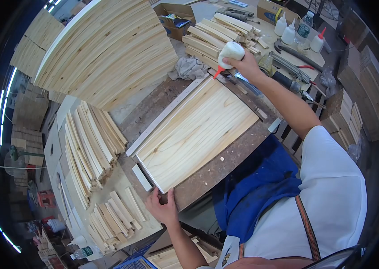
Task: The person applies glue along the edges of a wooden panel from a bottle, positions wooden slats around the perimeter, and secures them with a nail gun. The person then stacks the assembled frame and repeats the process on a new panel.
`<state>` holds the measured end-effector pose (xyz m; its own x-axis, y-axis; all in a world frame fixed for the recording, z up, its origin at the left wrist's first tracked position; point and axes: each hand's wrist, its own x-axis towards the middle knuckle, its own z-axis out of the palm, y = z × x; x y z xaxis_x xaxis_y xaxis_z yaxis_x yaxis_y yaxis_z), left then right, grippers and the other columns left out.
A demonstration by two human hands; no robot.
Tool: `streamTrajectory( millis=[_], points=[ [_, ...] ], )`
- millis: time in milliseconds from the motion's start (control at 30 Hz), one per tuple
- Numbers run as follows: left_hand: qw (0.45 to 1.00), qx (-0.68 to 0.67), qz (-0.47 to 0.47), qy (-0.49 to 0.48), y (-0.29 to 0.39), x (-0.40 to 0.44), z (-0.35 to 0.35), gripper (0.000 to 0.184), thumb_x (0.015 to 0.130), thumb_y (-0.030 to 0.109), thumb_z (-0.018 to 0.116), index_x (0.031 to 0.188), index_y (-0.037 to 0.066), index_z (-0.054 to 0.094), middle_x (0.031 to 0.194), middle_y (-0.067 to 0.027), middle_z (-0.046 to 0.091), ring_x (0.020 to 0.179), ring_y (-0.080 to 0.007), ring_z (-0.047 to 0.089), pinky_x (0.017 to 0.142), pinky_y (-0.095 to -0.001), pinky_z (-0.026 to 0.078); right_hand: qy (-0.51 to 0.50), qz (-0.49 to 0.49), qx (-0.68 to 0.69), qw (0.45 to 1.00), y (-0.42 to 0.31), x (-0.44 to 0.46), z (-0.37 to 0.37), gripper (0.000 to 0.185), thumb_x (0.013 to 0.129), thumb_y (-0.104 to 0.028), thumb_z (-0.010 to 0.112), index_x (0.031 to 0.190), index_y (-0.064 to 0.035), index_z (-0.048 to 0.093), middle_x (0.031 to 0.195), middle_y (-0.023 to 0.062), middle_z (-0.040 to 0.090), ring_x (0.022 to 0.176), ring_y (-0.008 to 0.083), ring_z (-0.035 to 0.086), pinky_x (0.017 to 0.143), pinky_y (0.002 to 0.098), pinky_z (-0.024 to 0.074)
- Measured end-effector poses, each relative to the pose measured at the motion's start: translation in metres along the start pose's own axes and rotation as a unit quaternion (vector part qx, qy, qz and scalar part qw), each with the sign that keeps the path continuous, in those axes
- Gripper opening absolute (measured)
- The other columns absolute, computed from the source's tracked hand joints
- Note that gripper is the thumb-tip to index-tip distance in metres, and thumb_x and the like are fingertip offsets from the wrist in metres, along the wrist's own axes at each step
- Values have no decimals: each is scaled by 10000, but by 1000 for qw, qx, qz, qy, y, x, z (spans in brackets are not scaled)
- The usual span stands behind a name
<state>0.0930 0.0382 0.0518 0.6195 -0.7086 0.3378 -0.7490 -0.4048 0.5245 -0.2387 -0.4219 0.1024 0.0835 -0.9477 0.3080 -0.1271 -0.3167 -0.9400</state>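
A pale wooden board (198,134) lies flat on the brown worktop, tilted across my view. My right hand (241,65) is wrapped round a white glue bottle (231,53), held upside down. Its red nozzle points down at the board's far corner. A thin whitish line, apparently glue, runs along the board's left and near-left edges. At the near corner, my left hand (162,207) has its thumb and fingers on either side, gripping the board. Close to that hand lies a short white strip (142,177), and a long pale strip (164,117) lies along the board's left side.
Stacks of wooden strips (91,145) and shorter pieces (114,217) stand at left. Large panels (104,49) rise behind. More strips (218,36) lie at the back, beside a grey cloth (190,68). Glue bottles (289,34), a water bottle (305,26) and tools (290,67) occupy the right.
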Motion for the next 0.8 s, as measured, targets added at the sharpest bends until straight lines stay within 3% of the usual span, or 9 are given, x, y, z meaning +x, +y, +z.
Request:
streamTrajectory(
  millis=[167, 800],
  points=[
    [1000, 5, 3, 0, -1, 0, 0, 552, 730, 321, 970, 1175, 70, 760, 911, -49, 594, 872, -251, 568, 837, -415, 475, -4, 62, 42, 997, -17, -18, -10, 478, 890, -158, 880, 1306, -42, 676, 1172, 71, 748, 1049, 177, 711, 923, 350, 575],
    [1000, 4, -7, -5, 3, 0, -5, 492, 805, 272, 927, 1205, 44, 757, 915, -47, 552, 873, -229, 548, 816, -376, 474, -43, 79, 39, 995, -37, -84, -64, 461, 911, -145, 864, 1309, -28, 663, 1186, 66, 746, 1063, 160, 710, 929, 336, 571]
  ],
)
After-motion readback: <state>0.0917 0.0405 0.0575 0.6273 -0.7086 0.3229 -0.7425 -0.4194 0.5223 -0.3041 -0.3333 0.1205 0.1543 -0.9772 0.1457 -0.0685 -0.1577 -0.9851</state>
